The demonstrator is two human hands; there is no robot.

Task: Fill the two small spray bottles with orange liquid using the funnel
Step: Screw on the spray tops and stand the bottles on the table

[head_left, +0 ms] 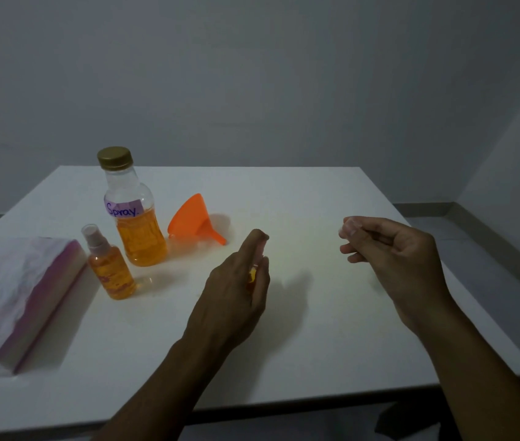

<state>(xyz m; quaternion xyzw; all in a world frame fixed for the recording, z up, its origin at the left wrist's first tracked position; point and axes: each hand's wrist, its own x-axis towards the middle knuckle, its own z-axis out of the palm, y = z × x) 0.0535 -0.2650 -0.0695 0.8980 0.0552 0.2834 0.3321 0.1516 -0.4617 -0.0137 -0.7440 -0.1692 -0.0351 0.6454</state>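
Pink-edged tissue pack at 9 o'clock on the tabletop. At its 3 o'clock stands a small spray bottle, capped, upright and orange-filled. At that bottle's 1 o'clock is the large bottle labelled "Spray", gold cap on, about half orange. Funnel lies on its side at the large bottle's 3 o'clock. Left hand clasps the second spray bottle, mostly hidden, orange glimpsed between the fingers. Right hand pinches a small clear piece at its fingertips.
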